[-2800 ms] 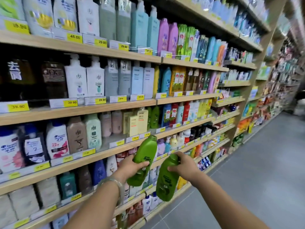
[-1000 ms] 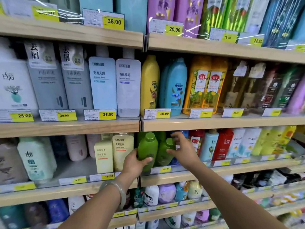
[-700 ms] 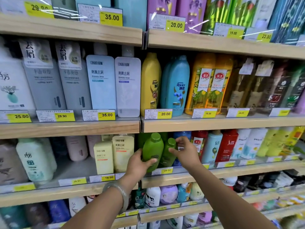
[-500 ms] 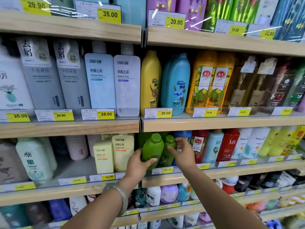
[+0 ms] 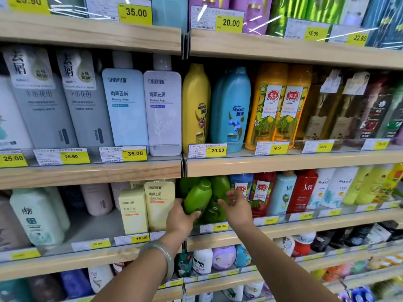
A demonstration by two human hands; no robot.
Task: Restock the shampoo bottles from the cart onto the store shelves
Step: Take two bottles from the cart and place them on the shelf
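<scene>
Two green shampoo bottles stand close together in the third shelf row, above a 29.90 price tag [image 5: 220,226]. My left hand [image 5: 181,219] grips the lower part of the front green bottle [image 5: 197,197], which tilts slightly. The second green bottle [image 5: 217,201] stands just right of it on the wooden shelf [image 5: 283,231]. My right hand [image 5: 236,207] hovers beside that bottle with fingers loosely spread, holding nothing. More green bottles show dimly behind them.
Pale yellow boxes [image 5: 160,207] stand left of the green bottles, a red and blue bottle [image 5: 260,192] to the right. The shelf above [image 5: 283,163] hangs low over the bottle caps. Lower shelves hold small bottles [image 5: 223,257].
Both bottles were carried from the aisle into the shelf slot. My right hand has let go of the second green bottle and drawn slightly back; my left hand still holds the front one.
</scene>
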